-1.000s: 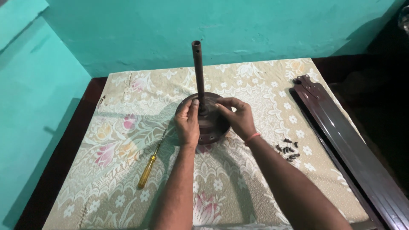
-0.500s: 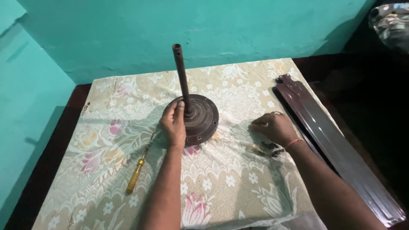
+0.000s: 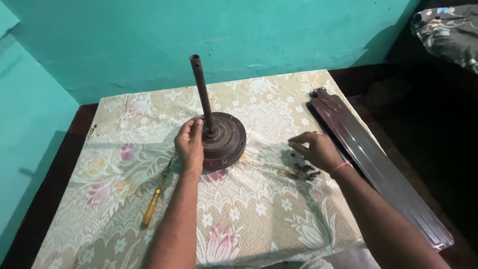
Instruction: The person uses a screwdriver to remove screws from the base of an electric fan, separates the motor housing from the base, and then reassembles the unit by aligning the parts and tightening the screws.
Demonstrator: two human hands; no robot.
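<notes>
A round dark brown fan motor housing (image 3: pixel 226 139) stands on a floral cloth (image 3: pixel 249 214), with a rusty brown rod (image 3: pixel 201 89) rising from its centre. My left hand (image 3: pixel 190 143) rests on the housing's left edge, fingers touching its top near the rod. My right hand (image 3: pixel 314 149) hovers over a small heap of dark screws (image 3: pixel 304 170) to the right of the housing, thumb and forefinger pinched together. Whether a screw is between them cannot be told.
A yellow-handled screwdriver (image 3: pixel 152 204) lies on the cloth left of my left arm. Long dark brown fan blades (image 3: pixel 378 169) lie stacked along the table's right edge. A turquoise wall stands behind the table. A patterned dark fabric (image 3: pixel 448 30) is at top right.
My right hand left the housing and moved right to the screws, where its fingers have now pinched together. My left hand stays on the housing.
</notes>
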